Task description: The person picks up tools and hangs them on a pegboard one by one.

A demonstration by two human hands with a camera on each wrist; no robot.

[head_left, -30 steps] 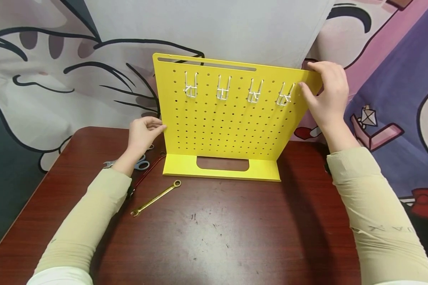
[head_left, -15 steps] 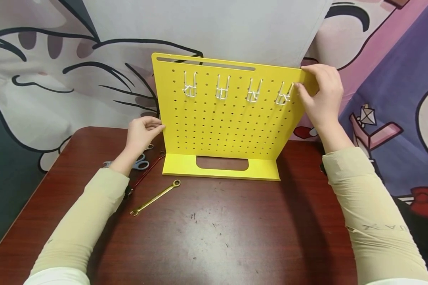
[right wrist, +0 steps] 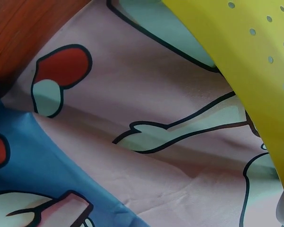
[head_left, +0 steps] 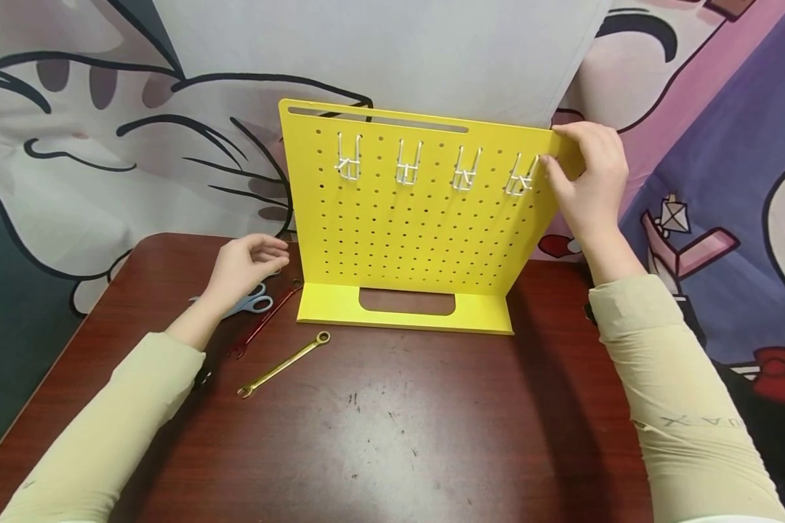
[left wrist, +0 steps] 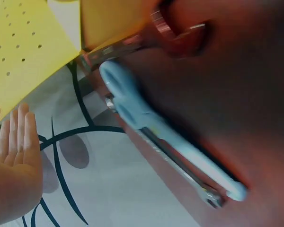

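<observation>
A yellow pegboard (head_left: 419, 225) stands upright on its flat base at the table's back. My right hand (head_left: 595, 174) grips its upper right edge, thumb on the front face, fingers at the edge. Several white wire hooks (head_left: 405, 171) hang in a row near its top. Left of the board, my left hand (head_left: 245, 265) hovers apart from it with relaxed fingers, holding nothing. Below that hand lie light-blue-handled scissors (left wrist: 189, 151), a silver wrench (left wrist: 173, 163) alongside them and a red wrench (head_left: 264, 319). A gold wrench (head_left: 284, 365) lies nearer the front.
The dark red-brown wooden table (head_left: 392, 428) bears all of these. Behind it hangs a cartoon-printed cloth (head_left: 216, 145), close behind the board. The pegboard's base has a wide cutout at its middle.
My left hand has let go of the board's left edge and moved left and down. My right hand has slid slightly left along the board's corner and still grips it.
</observation>
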